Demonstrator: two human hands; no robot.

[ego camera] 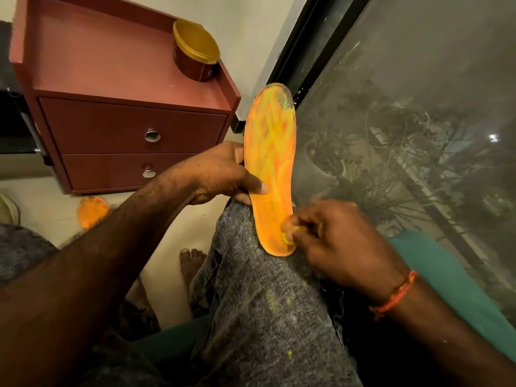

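From my remote seat I am seeing a round tub (195,51) standing on top of a reddish-brown bedside cabinet (97,65), its golden lid sitting tilted on the rim, so whatever is inside is staying hidden. Both cabinet drawers (111,127) are sitting shut, their contents unseen.

Below it, a seated person is holding an orange insole (270,152) upright, its heel end resting on a grey-trousered knee (265,303), just beside a window (418,107). The left hand (217,174) is gripping the insole's edge at mid-length, thumb lying across the face and fingers going out of sight behind it. The right hand (335,241) is pinching a small yellow-green piece (289,237) against the heel end (blur is keeping me from telling what that piece is).

A second orange insole (92,212) is lying on the floor near the cabinet's foot, partly cut off by the left forearm. The tub's side is carrying a dark red printed label, but I am finding no writing on it legible, and none is showing on either insole.
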